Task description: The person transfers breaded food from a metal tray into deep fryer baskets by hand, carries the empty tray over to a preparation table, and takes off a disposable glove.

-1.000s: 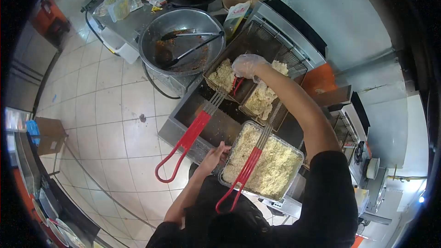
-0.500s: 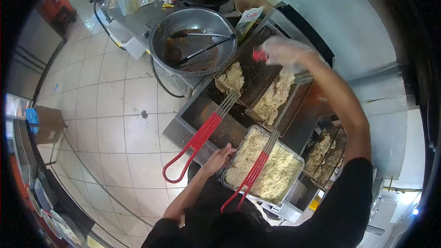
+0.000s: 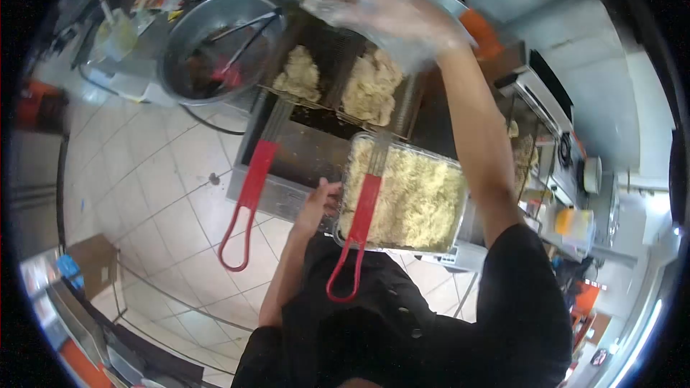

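My right hand (image 3: 381,11), in a clear plastic glove and blurred, is raised over the fryer baskets with its fingers apart and nothing in it. My left hand (image 3: 320,205) rests at the left edge of a clear tray of pale crumb coating (image 3: 417,201), its fingers partly spread. Coated pieces lie in the left basket (image 3: 300,75) and in the right basket (image 3: 371,88). One red basket handle (image 3: 251,190) extends over the fryer's front edge, and another red handle (image 3: 365,212) crosses the tray.
A large metal bowl (image 3: 180,50) at upper left holds black-handled tongs (image 3: 248,47) and a small blurred red object (image 3: 228,73). A clear jug (image 3: 117,37) stands further left. More fryer equipment (image 3: 546,93) is at the right. A cardboard box (image 3: 93,262) sits at lower left.
The red object that was in my right hand is out of it, and a red object shows in the bowl. My right hand has opened. The view has turned and shifted.
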`<action>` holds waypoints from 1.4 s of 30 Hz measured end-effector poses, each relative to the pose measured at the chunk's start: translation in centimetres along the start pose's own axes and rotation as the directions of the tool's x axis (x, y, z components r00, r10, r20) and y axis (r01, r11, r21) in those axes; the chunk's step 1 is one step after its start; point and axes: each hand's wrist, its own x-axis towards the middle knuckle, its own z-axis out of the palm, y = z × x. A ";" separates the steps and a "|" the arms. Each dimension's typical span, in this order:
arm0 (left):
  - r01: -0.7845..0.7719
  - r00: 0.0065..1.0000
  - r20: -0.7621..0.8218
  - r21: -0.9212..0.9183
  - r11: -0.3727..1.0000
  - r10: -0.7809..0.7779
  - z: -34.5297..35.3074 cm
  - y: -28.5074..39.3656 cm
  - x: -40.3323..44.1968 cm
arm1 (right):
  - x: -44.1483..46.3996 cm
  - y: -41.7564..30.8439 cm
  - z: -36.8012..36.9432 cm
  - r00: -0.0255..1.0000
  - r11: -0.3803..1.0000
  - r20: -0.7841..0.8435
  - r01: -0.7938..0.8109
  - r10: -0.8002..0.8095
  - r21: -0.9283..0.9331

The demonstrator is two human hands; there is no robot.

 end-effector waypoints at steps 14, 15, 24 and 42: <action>0.015 0.996 0.090 -0.070 0.997 -0.009 0.6 -0.4 0.7 | -39.9 3.8 18.6 0.744 0.771 0.228 -0.554 0.628 -0.313; 0.012 0.997 0.074 -0.062 0.998 -0.007 1.1 0.4 0.0 | -40.1 3.1 19.1 0.775 0.794 0.223 -0.514 0.592 -0.324; -0.011 0.997 0.066 -0.241 0.971 0.027 2.2 0.8 -0.8 | -37.6 -0.9 15.9 0.943 0.770 0.189 -0.098 0.275 -0.631; -0.007 0.984 -0.180 0.060 0.998 0.018 -0.4 -2.6 1.5 | -33.9 -3.0 26.8 0.923 0.756 0.006 -0.319 0.384 0.572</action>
